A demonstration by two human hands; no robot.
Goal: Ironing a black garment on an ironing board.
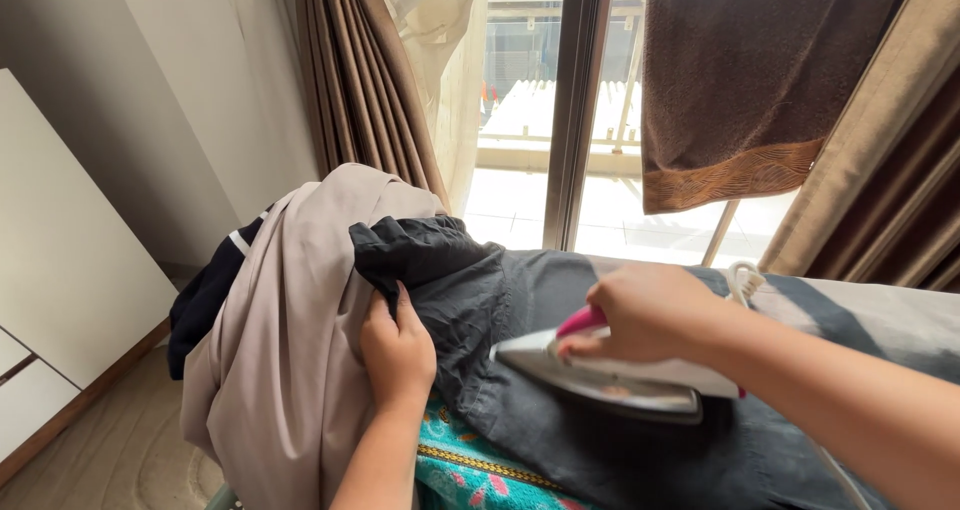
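1. Dark grey cloth, a crumpled garment [560, 370], lies spread across the ironing board, over a turquoise patterned cover [470, 465] that shows at the near edge.
2. The right hand [645, 315] is wrapped around the pink handle of an iron [610, 375]; its fingers [590, 342] are curled tight around the grip, and the thumb side is hidden.
3. The iron's metal soleplate rests flat on the grey garment, tip pointing left towards the other hand, with its white cord [745, 280] looped just behind the right wrist.
4. The left hand [397, 355] sits at the garment's left end, fingers [385, 315] pressed together and bunching a fold of the grey cloth; the fabric gathers into creases directly above and beside the knuckles.
5. Between the two hands the garment runs as a rumpled stretch, the iron's tip near the left hand but not touching it.
6. A beige garment [290, 340] hangs over the board's left end, touching the left hand's outer side, with a navy piece [205, 300] beneath it.
7. Behind, a brown towel [750, 80] hangs before the window [545, 110], and brown curtains [360, 70] frame it on the left.
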